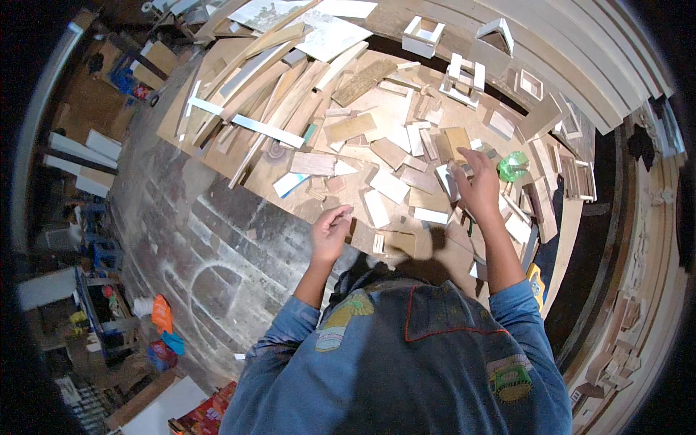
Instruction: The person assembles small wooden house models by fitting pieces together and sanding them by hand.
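Observation:
My left hand is held over the near edge of the worktable, thumb and fingers pressed together. Whatever may be between its fingertips is too small to make out. My right hand reaches over the scattered offcuts with thumb and fingers apart, holding nothing that I can see. Just beyond its fingertips lies a tan wood block. Beside it on the right is a crumpled green clear plastic object. Under and left of that hand are pale wood pieces, among them a white-faced block and a brown-grey board.
Long strips and boards are heaped at the table's far left. Small open wooden boxes and a little house shape stand along the far edge. A yellow tool sits by my right elbow. An orange bag is on the left.

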Tool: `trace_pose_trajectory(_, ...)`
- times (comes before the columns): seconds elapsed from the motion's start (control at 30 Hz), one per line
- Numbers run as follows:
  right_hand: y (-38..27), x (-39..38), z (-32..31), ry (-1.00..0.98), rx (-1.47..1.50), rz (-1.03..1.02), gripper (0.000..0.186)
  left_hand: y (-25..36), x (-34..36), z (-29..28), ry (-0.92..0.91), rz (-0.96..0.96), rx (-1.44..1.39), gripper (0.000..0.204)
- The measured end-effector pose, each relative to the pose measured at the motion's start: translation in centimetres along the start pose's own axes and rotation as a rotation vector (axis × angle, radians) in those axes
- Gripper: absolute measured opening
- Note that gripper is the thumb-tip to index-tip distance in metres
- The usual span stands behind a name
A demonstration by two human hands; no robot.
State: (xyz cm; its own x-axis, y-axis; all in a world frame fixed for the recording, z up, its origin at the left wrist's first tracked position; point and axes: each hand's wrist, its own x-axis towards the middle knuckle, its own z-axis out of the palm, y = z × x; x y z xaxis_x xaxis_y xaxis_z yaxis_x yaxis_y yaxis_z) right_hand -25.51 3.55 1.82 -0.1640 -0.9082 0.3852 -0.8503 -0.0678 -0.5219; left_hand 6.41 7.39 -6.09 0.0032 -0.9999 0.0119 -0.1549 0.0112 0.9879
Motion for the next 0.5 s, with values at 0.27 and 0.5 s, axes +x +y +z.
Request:
trace_pose_trajectory(0.27, -4.5, 1.3, 1.7, -0.227, 0.176, -0.147, 0.024, 3.1, 5.3, -0.2, 0.036, 0.304, 0.293, 0.025)
trace_pose_trajectory(0.5, -15.8, 3.1, -7.3, -0.463, 0.780, -0.311, 0.019, 5.3, 12.1, -1.6, -0.027, 0.519, 0.371, 0.026)
